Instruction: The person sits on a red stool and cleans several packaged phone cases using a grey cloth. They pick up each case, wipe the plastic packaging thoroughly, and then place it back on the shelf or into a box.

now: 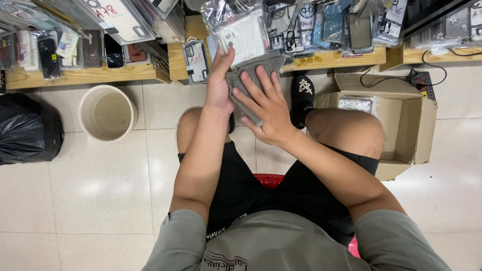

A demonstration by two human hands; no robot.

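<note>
- A grey cloth (253,80) is pressed flat by the right hand (268,108), fingers spread wide across its soft, nubbly surface.
- The left hand (219,83) is clamped on the far-left edge of the cloth, thumb side up; a clear plastic packet (244,35) with a pale phone case inside is seen just above it, apparently gripped along with the cloth, though the contact is hidden.
- The cloth is held above the knees, in front of the wooden shelf (331,59); its long axis is run from the far side, near the shelf, down toward the right wrist, slightly slanted.
- To the right, an open cardboard box (406,125) is set on the floor, flaps up; one glossy packet (356,104) is seen lying inside, the rest of it bare brown card.
- To the left, a round cream bucket (107,113) is stood on the tiles; nothing can be made out within but its smooth inner wall.
- Farther left, a black plastic bag (27,130) is slumped, shiny and crumpled, its contents hidden.
- The shelf is loaded with phone cases in crinkly transparent sleeves.
</note>
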